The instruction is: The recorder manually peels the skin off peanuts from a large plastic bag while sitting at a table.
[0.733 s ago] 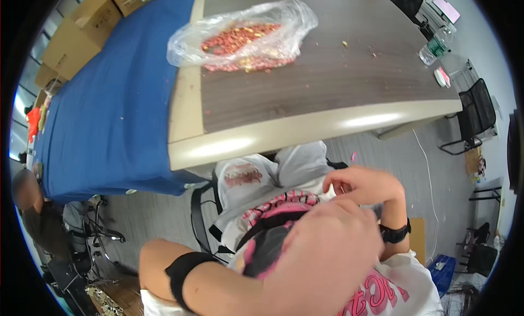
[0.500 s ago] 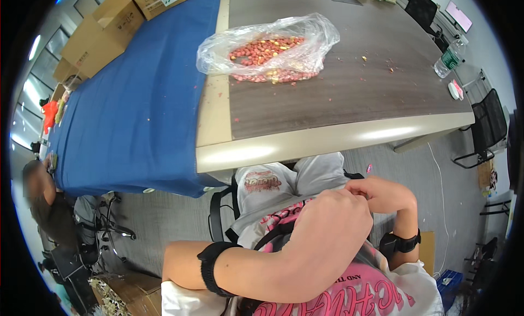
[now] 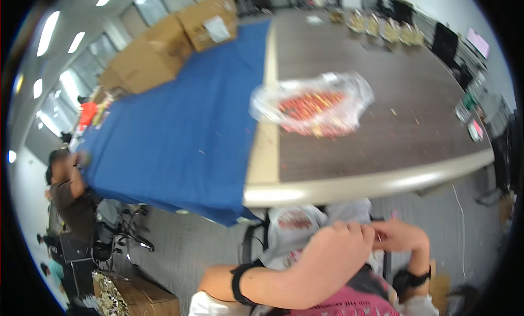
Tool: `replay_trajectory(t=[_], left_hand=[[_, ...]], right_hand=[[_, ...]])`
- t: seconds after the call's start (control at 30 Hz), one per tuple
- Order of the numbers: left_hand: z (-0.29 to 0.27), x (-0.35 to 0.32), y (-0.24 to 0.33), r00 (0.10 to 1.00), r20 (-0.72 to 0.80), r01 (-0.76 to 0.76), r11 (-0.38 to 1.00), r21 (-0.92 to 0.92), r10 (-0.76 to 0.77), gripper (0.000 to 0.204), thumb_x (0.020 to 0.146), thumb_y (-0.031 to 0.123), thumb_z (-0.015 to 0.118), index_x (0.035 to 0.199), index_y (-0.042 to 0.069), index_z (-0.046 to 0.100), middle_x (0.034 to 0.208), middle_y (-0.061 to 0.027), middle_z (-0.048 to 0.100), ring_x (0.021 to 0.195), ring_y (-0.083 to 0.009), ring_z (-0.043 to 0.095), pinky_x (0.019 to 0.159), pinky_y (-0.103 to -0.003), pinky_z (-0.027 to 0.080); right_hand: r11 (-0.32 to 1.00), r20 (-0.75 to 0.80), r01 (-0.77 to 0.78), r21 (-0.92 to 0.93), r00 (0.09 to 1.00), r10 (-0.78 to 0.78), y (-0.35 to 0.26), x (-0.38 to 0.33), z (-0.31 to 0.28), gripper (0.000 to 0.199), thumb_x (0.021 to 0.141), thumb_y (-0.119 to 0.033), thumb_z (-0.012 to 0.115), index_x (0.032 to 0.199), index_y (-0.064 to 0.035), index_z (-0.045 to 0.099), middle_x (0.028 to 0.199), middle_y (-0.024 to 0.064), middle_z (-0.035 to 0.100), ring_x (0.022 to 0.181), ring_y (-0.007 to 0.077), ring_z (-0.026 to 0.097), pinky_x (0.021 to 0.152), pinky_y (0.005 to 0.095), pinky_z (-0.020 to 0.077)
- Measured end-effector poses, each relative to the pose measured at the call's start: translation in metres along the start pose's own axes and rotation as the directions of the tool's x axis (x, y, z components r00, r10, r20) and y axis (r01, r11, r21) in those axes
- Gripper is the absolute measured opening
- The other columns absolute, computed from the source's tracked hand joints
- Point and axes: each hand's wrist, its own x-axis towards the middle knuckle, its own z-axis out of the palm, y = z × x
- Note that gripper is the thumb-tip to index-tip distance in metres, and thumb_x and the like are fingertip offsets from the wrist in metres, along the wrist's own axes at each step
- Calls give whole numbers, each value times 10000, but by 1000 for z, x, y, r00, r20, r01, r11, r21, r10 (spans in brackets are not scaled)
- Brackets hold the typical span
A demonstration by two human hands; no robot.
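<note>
Kernels (image 3: 311, 104), mostly red with some yellow, show inside a clear plastic bag (image 3: 357, 97) that lies crumpled on the brown desk (image 3: 349, 166), its left end crossing the pale border (image 3: 263, 155) beside a blue cloth (image 3: 180, 138). Well apart from it, short of the near edge, the left hand (image 3: 339, 247) and right hand (image 3: 403, 237) come together before a printed shirt (image 3: 349, 304). Both are narrow, fingers bent inward; whether anything is pinched between them I cannot tell. A bottle (image 3: 468, 107) stands at the right, cardboard boxes (image 3: 155, 56) at the far left, small packs (image 3: 390, 31) on the far side; a person (image 3: 76, 204) in dark clothes is at left.
</note>
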Motion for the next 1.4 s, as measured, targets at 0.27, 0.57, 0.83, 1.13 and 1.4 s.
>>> replay_trajectory(t=[0.27,0.57,0.83,1.13,1.4], left_hand=[[-38,-23,-1,993,-110,46,998,-37,-50,127,854,132,610,954,58,636,781,-93,670,726,-224,687,567,-335,511],[-31,-16,-35,979,-179,92,996,-17,-93,277,779,145,693,1007,31,585,825,-86,630,777,-257,692,568,-362,554],[-30,5,-56,990,-25,142,990,12,-142,294,760,91,706,1015,33,572,833,-97,625,794,-281,686,596,-400,556],[-21,0,-57,989,-69,132,991,-30,-134,236,836,169,694,1006,67,566,825,-86,623,781,-280,684,573,-412,543],[2,-3,-74,982,-44,176,975,-133,-184,292,855,245,717,1030,48,593,893,-129,685,827,-330,702,671,-457,559]], right_hand=[[986,128,-156,-60,978,162,-32,-13,8,382,926,-387,747,1172,-103,679,867,73,718,764,155,679,706,295,538],[976,81,-124,-179,987,140,-46,-14,3,434,899,-472,743,1158,-127,695,783,53,712,727,214,701,660,337,539],[941,109,89,-326,993,-56,-115,-2,-8,424,940,-457,656,1114,-69,661,855,109,703,811,340,691,698,448,532],[720,210,416,-556,908,-363,-190,1,-1,308,905,-328,655,946,-27,604,774,124,662,715,317,703,562,439,547],[541,145,535,-648,785,-603,-206,4,8,356,899,-335,701,995,1,632,806,186,671,712,312,694,616,426,542]])
